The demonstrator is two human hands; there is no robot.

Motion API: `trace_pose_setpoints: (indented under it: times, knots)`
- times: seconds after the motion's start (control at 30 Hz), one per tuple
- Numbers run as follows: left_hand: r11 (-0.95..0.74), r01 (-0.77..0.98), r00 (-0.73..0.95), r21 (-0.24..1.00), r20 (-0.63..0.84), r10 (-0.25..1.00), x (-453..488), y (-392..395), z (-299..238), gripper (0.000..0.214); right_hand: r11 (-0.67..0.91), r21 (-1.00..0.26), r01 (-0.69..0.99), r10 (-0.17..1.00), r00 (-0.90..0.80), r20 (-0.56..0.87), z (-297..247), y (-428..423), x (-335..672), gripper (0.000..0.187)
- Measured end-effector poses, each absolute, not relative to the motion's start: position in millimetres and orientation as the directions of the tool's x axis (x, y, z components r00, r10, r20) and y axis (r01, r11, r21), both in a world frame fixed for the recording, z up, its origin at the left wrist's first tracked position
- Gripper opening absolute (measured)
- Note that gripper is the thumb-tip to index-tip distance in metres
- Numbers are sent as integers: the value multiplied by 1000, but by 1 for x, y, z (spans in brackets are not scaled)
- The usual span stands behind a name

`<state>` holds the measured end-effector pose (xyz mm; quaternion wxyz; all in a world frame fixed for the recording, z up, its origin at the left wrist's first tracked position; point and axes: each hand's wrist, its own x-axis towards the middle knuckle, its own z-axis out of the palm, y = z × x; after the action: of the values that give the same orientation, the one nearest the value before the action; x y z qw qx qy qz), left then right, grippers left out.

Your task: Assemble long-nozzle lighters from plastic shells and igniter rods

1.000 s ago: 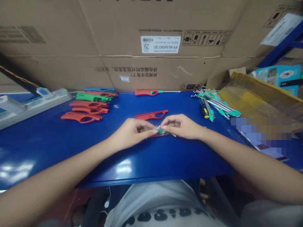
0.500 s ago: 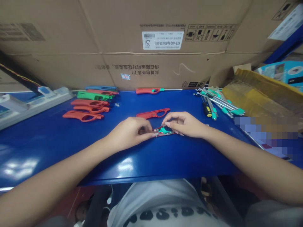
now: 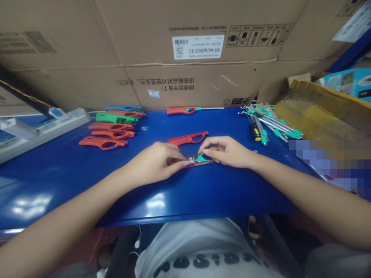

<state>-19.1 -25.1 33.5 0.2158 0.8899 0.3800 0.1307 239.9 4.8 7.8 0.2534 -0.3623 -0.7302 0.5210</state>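
Observation:
Between my hands lies a red lighter half-shell (image 3: pixel 199 164) with a green trigger (image 3: pixel 200 158) and thin wire in it. My left hand (image 3: pixel 162 162) pinches at its left end, thumb and fingers closed around small clear and metallic parts. At the right end, my right hand (image 3: pixel 224 152) is closed with fingertips pressed on the shell and a dark part. Its fingers hide most of that end. Just beyond my hands is another red half-shell (image 3: pixel 188 138). Farther back lies an assembled red lighter (image 3: pixel 182 111) with a metal rod.
Several red, green and blue shells (image 3: pixel 104 143) are stacked at the left, beside a white power strip (image 3: pixel 43 131). Metal rods with green ends (image 3: pixel 269 121) and a screwdriver (image 3: pixel 255 133) lie at the right. A large cardboard box (image 3: pixel 145 50) stands along the back of the blue table (image 3: pixel 174 200).
My left fingers have shifted slightly at the shell's left end, and the wire near the trigger looks a little different. My right hand stays in place. The view has tilted slightly.

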Motion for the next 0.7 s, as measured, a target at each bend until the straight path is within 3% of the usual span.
trace_pose_setpoints:
  times: [0.7]
  knots:
    - [-622, 649, 672, 438, 52, 738, -17, -25, 30, 33, 198, -946, 258, 782, -623, -7, 9, 4, 238, 31]
